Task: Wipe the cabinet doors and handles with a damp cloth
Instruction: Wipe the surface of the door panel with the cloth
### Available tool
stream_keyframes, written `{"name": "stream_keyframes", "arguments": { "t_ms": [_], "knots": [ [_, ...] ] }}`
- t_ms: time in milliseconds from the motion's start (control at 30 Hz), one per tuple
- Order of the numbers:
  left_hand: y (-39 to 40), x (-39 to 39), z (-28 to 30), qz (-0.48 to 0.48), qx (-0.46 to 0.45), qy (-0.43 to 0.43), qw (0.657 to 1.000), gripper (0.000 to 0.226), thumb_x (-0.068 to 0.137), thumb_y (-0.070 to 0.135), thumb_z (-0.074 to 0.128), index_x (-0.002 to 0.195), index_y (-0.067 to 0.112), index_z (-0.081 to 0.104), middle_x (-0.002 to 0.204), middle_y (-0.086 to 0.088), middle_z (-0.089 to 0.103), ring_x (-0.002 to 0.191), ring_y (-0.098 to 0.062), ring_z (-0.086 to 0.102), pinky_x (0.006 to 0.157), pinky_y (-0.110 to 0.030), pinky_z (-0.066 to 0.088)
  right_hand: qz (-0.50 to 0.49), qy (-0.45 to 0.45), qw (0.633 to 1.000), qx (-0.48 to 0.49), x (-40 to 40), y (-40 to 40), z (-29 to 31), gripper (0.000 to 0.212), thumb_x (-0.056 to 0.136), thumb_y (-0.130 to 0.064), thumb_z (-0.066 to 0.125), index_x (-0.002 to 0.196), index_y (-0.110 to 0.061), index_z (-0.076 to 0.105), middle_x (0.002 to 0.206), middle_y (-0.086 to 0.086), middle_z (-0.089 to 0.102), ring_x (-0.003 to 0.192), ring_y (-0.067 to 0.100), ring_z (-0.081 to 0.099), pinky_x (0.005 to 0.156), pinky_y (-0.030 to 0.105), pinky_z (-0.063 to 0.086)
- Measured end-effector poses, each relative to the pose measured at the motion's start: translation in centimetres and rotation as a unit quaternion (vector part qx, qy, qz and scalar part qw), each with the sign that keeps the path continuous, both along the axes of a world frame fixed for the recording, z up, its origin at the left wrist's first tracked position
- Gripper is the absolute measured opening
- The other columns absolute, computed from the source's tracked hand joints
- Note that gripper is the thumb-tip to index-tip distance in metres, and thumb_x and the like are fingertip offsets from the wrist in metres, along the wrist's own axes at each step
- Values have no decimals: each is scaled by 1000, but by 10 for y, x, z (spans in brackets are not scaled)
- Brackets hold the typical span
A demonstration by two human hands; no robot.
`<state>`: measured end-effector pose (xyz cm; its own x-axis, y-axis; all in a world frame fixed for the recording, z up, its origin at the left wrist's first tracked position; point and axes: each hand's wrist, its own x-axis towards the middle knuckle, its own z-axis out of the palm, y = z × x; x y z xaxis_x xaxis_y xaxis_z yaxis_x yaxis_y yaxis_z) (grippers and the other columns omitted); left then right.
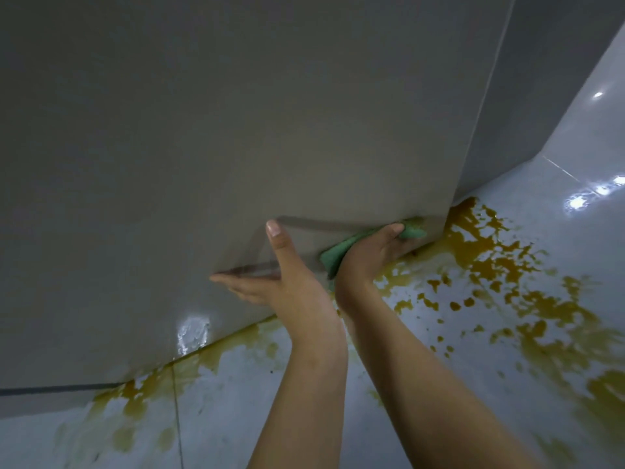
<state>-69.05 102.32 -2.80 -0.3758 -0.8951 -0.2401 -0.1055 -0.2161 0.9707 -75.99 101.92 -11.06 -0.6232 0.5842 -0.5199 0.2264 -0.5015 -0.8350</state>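
A plain grey cabinet door (236, 130) fills the upper left of the head view, seen from close up, and no handle shows. My left hand (270, 279) lies flat against the door's lower part, fingers straight, thumb pointing up. To its right, my right hand (372, 252) presses a green cloth (338, 257) onto the door's bottom right corner. The far end of the cloth (412, 230) sticks out past the fingers, which curl over it. Most of the cloth is hidden under that hand.
The glossy white tiled floor (558, 147) below the door carries a wide yellow-brown spill (490, 258), thickest along the door's bottom edge and to the right. A second grey panel (541, 79) stands behind the door's right edge.
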Motion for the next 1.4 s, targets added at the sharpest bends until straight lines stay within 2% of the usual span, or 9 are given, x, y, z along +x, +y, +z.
{"name": "stream_keyframes", "arguments": {
  "t_ms": [100, 233, 367, 533, 667, 767, 1033, 1233, 1400],
  "knots": [
    [0, 1, -2, 2, 2, 2, 1000, 96, 86, 51, 59, 151, 32, -9, 160, 5, -5, 146, -6, 4, 100, -16, 16, 63, -59, 995, -55, 12, -3, -7, 56, 105, -29, 19, 150, -2, 0, 159, 10, -1, 146, 18, 6, 106, 13, 0],
    [-2, 6, -8, -12, -30, -5, 999, 96, 86, 50, 59, 152, 31, -8, 160, 8, -4, 146, -5, -1, 103, -17, 13, 181, -133, 969, -101, 25, -14, -20, 60, 104, -33, 13, 147, 5, -3, 158, 17, 0, 146, 24, 8, 111, 23, 4],
    [-6, 14, -15, -37, -49, -4, 998, 97, 82, 56, 59, 151, 38, -6, 160, 6, -4, 145, -4, 0, 114, -28, 17, 253, -155, 955, -26, 37, -15, -24, 62, 104, -38, 15, 147, 7, 12, 155, 23, 18, 140, 32, 25, 112, 33, 20],
    [-9, 27, -19, -59, -53, 7, 997, 90, 87, 50, 56, 152, 32, -3, 159, 6, -1, 145, -4, 8, 102, -6, 20, 283, -134, 950, -22, 61, -11, -19, 54, 106, -31, 19, 149, 0, 12, 151, 23, 21, 133, 31, 27, 99, 25, 8],
    [-17, 41, -24, -72, -41, 24, 996, 97, 81, 58, 55, 152, 31, -3, 160, 8, 1, 144, -3, 13, 109, -20, 25, 333, -104, 936, 47, 85, -10, -6, 52, 105, -32, 20, 144, 1, 29, 150, 21, 23, 131, 32, 30, 100, 26, 18],
    [-24, 56, -28, -72, -25, 16, 997, 98, 76, 63, 51, 153, 30, 1, 160, 9, 5, 143, -1, 16, 102, -16, 25, 378, -82, 917, 99, 103, -5, 4, 52, 104, -32, 19, 143, 1, 33, 149, 20, 24, 132, 31, 30, 99, 24, 23],
    [-47, 100, -33, -72, 62, -25, 995, 50, 98, 42, 42, 142, 19, 42, 140, 6, 49, 127, -9, 48, 99, -22, 38, 457, -60, 865, 198, 150, -1, 29, 51, 102, -38, 22, 137, -5, 40, 143, 13, 31, 116, 21, 42, 84, 17, 25],
    [-87, 126, 40, -55, 120, -34, 991, 21, 101, 39, 40, 107, 30, 58, 112, 6, 63, 101, -8, 64, 87, -22, 45, 486, -34, 820, 301, 152, -27, 111, 48, 102, -36, 25, 130, -4, 47, 134, 14, 38, 94, 16, 41, 74, 13, 26],
    [-121, 153, 155, -39, 150, -52, 987, 35, 102, 34, 40, 126, 16, 58, 111, 1, 66, 95, -9, 67, 80, -19, 49, 558, -38, 761, 328, 172, -63, 224, 48, 101, -39, 27, 129, -3, 43, 123, 9, 37, 91, 16, 41, 71, 16, 28]
  ]
}}
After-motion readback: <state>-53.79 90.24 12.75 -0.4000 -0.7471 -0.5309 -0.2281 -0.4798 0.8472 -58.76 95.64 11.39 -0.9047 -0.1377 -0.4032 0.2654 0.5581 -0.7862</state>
